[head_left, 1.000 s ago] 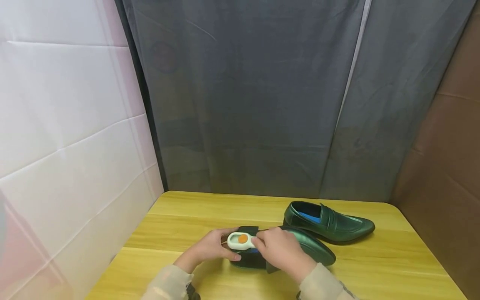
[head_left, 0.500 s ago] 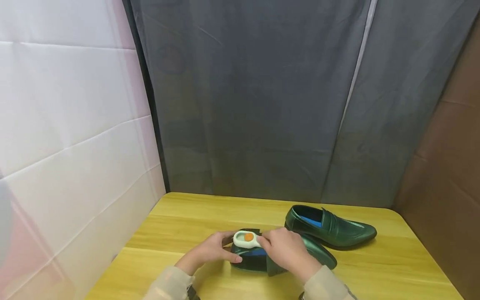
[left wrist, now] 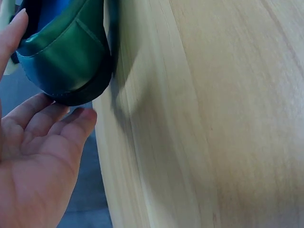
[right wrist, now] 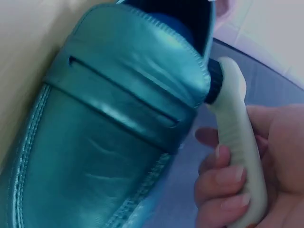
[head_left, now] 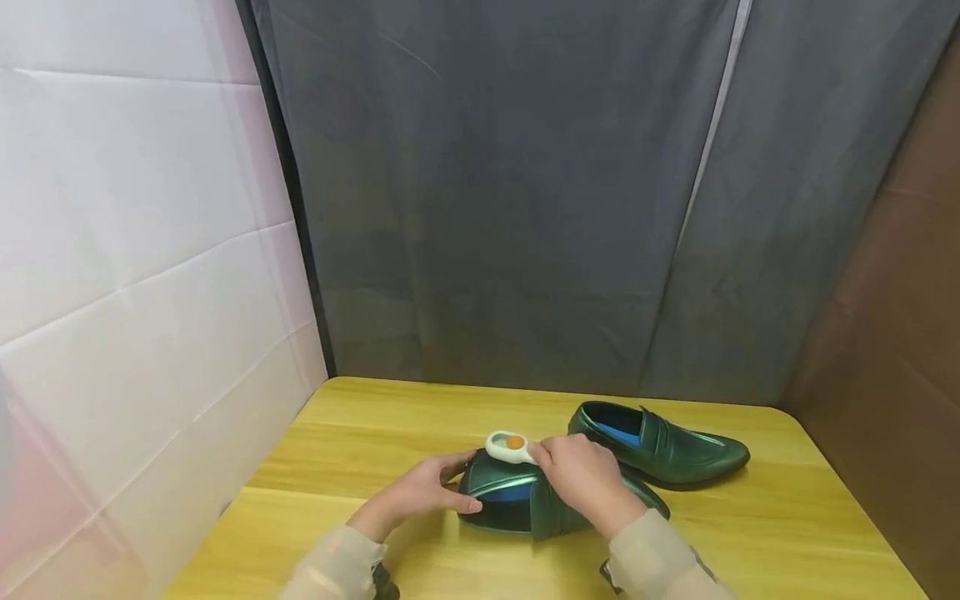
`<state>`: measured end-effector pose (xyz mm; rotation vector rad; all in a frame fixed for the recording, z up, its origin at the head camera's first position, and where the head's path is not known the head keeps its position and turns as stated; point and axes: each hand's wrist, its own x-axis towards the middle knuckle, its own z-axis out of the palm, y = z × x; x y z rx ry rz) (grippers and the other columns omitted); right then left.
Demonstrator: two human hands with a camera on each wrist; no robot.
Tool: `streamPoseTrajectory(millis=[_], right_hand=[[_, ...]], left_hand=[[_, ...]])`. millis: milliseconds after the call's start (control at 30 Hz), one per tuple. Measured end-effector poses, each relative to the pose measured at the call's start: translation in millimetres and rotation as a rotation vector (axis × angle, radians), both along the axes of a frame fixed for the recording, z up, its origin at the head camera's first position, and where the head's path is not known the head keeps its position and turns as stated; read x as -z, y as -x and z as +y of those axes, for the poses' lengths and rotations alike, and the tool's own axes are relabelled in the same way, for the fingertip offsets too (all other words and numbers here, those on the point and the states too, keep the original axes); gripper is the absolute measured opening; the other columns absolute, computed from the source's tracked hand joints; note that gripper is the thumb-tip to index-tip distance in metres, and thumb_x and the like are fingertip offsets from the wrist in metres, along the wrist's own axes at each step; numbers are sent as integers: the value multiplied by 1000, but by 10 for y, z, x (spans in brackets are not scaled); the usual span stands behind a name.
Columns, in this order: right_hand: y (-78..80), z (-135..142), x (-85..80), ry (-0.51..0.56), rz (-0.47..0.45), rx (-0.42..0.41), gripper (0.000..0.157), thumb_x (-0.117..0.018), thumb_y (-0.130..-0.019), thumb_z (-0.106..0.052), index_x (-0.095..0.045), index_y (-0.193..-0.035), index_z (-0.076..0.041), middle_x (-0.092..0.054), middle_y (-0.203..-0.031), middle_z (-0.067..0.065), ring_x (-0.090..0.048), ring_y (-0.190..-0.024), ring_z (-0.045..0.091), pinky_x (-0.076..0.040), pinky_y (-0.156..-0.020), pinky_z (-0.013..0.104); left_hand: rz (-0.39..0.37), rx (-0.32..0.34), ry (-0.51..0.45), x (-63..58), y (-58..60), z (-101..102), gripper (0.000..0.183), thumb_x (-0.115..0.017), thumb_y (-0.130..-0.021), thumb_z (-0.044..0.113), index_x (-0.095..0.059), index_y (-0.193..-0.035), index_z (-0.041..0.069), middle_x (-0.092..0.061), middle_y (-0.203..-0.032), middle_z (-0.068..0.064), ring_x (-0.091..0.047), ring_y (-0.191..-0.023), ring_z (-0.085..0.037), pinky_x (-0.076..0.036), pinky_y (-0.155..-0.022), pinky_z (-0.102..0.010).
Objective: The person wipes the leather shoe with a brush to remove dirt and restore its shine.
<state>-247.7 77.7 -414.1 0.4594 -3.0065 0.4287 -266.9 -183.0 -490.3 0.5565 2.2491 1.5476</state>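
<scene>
My left hand point(head_left: 429, 490) holds the near green loafer point(head_left: 497, 473) by its heel. The thumb lies at the shoe's opening, and the other fingers are behind and under the heel point(left wrist: 71, 61). My right hand point(head_left: 588, 477) grips the white handle of a brush point(head_left: 498, 451) with an orange button. In the right wrist view, the brush's dark bristles point(right wrist: 214, 81) touch the side of the loafer point(right wrist: 95, 123) beside its strap. A blue insole point(head_left: 513, 492) shows inside the shoe, while my right hand hides part of its front.
The other green loafer point(head_left: 693, 454) stands behind and to the right, its toe pointing right. Both shoes are on a yellow wooden table point(head_left: 360, 433). A grey curtain point(head_left: 487, 208) hangs past the far edge, with a white wall panel point(head_left: 150, 208) at the left.
My right hand has moved the brush right and away, from over the opening to the shoe's far side. The near loafer's opening shows more now. My left hand stays at the heel.
</scene>
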Motion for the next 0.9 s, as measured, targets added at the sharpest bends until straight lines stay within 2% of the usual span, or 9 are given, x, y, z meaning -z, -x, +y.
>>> streamPoseTrajectory(millis=[100, 167, 267, 333, 433, 500, 600, 833, 900], right_hand=[[-72, -10, -35, 9, -21, -51, 35, -45, -90, -52, -70, -93, -28, -50, -61, -13, -46, -53, 12, -34, -46, 33], [-122, -3, -65, 21, -40, -83, 33, -47, -90, -52, -70, -89, -28, -49, -60, -12, -45, -52, 11, -34, -46, 32], [-153, 27, -92, 44, -45, -95, 31, -48, -89, -52, -69, -87, -30, -46, -56, -9, -41, -49, 12, -32, -44, 31], [-139, 58, -96, 56, -49, -70, 31, -48, -89, -52, -68, -85, -28, -45, -55, -6, -40, -47, 13, -31, -43, 31], [-78, 104, -70, 65, -47, 0, 35, -46, -90, -52, -70, -95, -27, -47, -59, -7, -41, -48, 13, -31, -42, 31], [-37, 132, -41, 60, -47, 43, 38, -44, -91, -52, -69, -97, -25, -48, -61, -6, -43, -49, 14, -32, -42, 32], [-16, 162, -8, 59, -48, 64, 40, -43, -91, -52, -69, -104, -24, -50, -64, -8, -45, -51, 14, -33, -42, 32], [-124, 251, -50, 99, -93, -50, 35, -45, -89, -55, -69, -92, -29, -49, -60, -8, -41, -50, 12, -31, -43, 31], [-143, 292, -65, 106, -105, -57, 36, -45, -89, -55, -69, -95, -29, -48, -59, -9, -40, -50, 12, -31, -43, 30]], left_hand=[[-8, -6, 2, -2, -27, -20, 86, -77, -73, 31, -31, -142, 7, -28, -144, -17, -40, -123, -31, -41, -93, -39], [-17, -3, -3, -2, -45, -38, 86, -77, -73, 29, -30, -142, 7, -27, -145, -17, -42, -122, -30, -42, -92, -38], [-17, -1, -5, -10, -67, -67, 86, -77, -74, 27, -29, -142, 6, -28, -145, -16, -40, -123, -29, -42, -92, -37], [-14, -1, -3, -15, -75, -79, 86, -77, -74, 26, -28, -142, 5, -28, -145, -16, -39, -124, -28, -40, -94, -37], [-15, 3, -4, -18, -80, -93, 86, -76, -75, 25, -28, -143, 5, -28, -145, -16, -37, -126, -28, -38, -95, -38], [-20, 11, -9, -12, -79, -101, 86, -76, -75, 25, -27, -143, 5, -27, -145, -16, -36, -127, -29, -38, -96, -37], [-17, 16, -10, 1, -79, -104, 87, -77, -74, 28, -28, -143, 5, -28, -145, -15, -35, -127, -28, -38, -96, -37], [-4, -16, 10, 21, -108, -90, 88, -77, -73, 32, -30, -141, 3, -32, -142, -17, -37, -126, -28, -37, -96, -40], [-5, -16, 9, 25, -100, -86, 88, -77, -73, 32, -30, -141, 3, -32, -143, -16, -37, -126, -28, -37, -96, -39]])
